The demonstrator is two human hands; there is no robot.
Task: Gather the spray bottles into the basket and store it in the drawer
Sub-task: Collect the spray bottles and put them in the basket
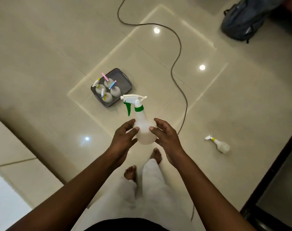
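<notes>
I hold a white spray bottle with a green trigger and collar (144, 125) upright in front of me, between both hands. My left hand (123, 139) grips its round body from the left and my right hand (165, 137) from the right. On the floor ahead sits a dark grey basket (125, 80) with several small spray bottles (108, 90) standing in its left half. Another small bottle with a yellow collar (221, 145) lies on its side on the floor to my right.
A dark cable (177, 47) snakes across the glossy tile floor from the top, passing right of the basket. A grey backpack (245, 20) lies at the top right. A pale cabinet (12, 155) stands at the left and a dark door frame (271, 172) at the right.
</notes>
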